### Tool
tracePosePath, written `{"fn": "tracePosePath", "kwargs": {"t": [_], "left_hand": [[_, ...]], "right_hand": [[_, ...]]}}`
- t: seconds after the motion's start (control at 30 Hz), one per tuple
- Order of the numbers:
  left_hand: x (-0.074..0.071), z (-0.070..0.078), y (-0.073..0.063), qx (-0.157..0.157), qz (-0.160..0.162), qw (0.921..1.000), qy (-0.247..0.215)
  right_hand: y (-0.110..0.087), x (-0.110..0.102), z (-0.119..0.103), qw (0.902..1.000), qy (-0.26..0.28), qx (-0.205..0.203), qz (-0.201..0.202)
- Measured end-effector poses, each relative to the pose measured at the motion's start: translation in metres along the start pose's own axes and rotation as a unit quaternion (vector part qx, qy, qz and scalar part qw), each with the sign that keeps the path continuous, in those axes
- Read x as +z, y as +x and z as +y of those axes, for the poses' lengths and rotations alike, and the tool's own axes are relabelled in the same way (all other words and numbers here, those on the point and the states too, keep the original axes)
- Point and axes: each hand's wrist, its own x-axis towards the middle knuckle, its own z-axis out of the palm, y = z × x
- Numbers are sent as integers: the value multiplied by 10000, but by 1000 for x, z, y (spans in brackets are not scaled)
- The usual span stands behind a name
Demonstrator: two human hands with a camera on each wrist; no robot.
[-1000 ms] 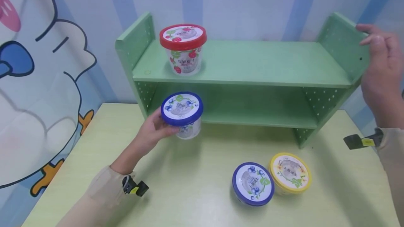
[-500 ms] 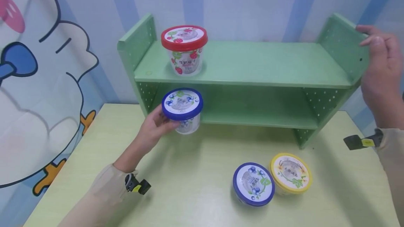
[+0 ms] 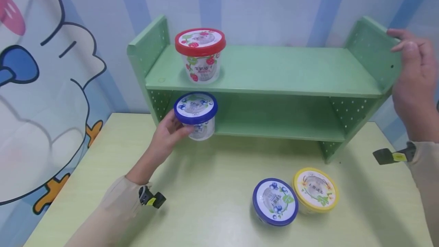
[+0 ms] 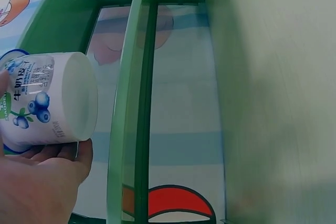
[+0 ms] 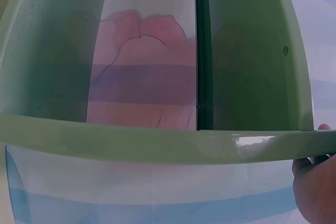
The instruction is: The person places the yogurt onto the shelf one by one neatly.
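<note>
My left hand point(image 3: 164, 136) grips a blue-lidded tub point(image 3: 201, 129) with blueberry pictures. It holds the tub upright at the left front of the green shelf's lower level, just below the upper board. In the left wrist view the tub's pale base point(image 4: 80, 97) faces the shelf opening, fingers curled under its side. My right hand point(image 3: 416, 69) holds the upper edge of the shelf's right side panel point(image 3: 372, 56); the right wrist view shows fingers point(image 5: 310, 184) at the outer face and a fingertip over the edge. A red-lidded strawberry tub point(image 3: 202, 58) stands on the upper board's left end.
On the table point(image 3: 205, 209) in front of the shelf stand a second blue-lidded tub point(image 3: 275, 202) and a yellow-lidded tub point(image 3: 316, 190), side by side. The left side panel point(image 3: 147, 48) rises close to the held tub. Behind is a striped wall point(image 3: 267, 7) with a cartoon figure.
My left hand has moved the blue-lidded tub slightly up and back towards the lower shelf level. My right hand stays at the side panel.
</note>
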Motion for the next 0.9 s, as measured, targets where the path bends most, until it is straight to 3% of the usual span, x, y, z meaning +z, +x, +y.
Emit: {"fn": "tracePosePath", "kwargs": {"t": [0.57, 0.9], "left_hand": [[-4, -9, 12, 155, 10, 9993, 341], [-6, -13, 17, -15, 57, 9994, 338]], "right_hand": [[0, -1, -1, 9999, 72, 46, 64], [0, -1, 1, 9999, 98, 65, 14]]}}
